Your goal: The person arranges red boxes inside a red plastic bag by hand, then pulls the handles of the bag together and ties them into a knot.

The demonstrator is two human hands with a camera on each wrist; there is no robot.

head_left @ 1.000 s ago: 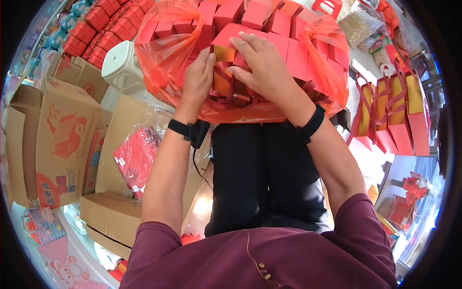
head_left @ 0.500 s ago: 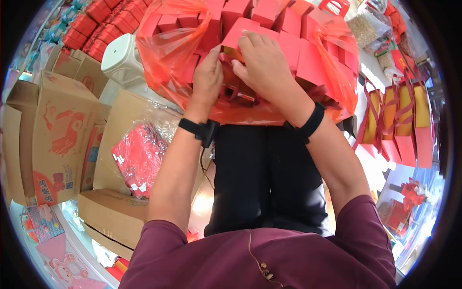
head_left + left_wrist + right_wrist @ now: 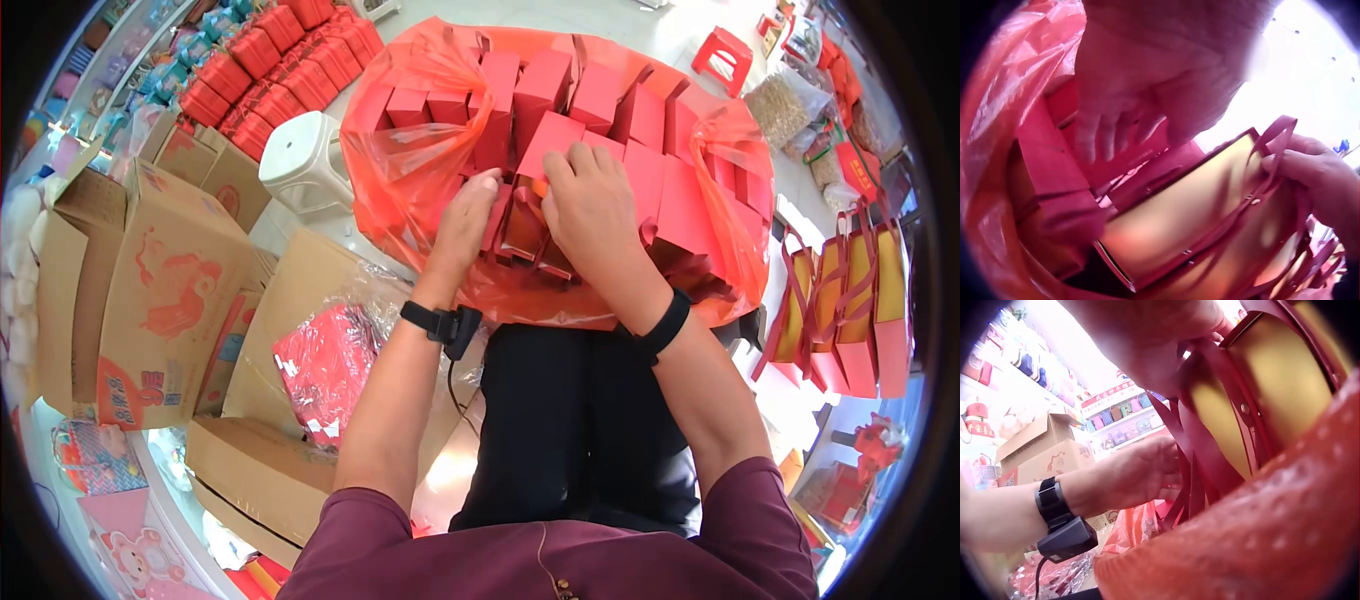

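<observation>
Upright red gift bags with gold sides and dark red ribbon handles fill a translucent orange-red plastic bag (image 3: pixel 400 190) in front of the person's knees. My right hand (image 3: pixel 598 205) has curled fingers on one gift bag (image 3: pixel 548 140). The left wrist view shows the right hand (image 3: pixel 1319 172) pinching that gift bag's gold-sided top corner (image 3: pixel 1235 156) beside a ribbon handle (image 3: pixel 1282 137). On the near left is my left hand (image 3: pixel 465 230), fingers extended and fingertips at the neighbouring red bag. In the left wrist view, its fingers (image 3: pixel 1107 134) point down along a red panel.
Several finished-looking gift bags (image 3: pixel 850 300) stand at the right. A white stool (image 3: pixel 300 150), open cardboard cartons (image 3: pixel 180 290) and a plastic-wrapped red pack (image 3: pixel 328 370) are on the left. Rows of red boxes (image 3: pixel 290 75) stand farther back, with a red stool (image 3: pixel 725 60) at the far right.
The head view has tilted up, so everything sits lower. My right fingers have gone from lying spread over the gift bag to curling at its edge, and the gold gap between the hands has narrowed.
</observation>
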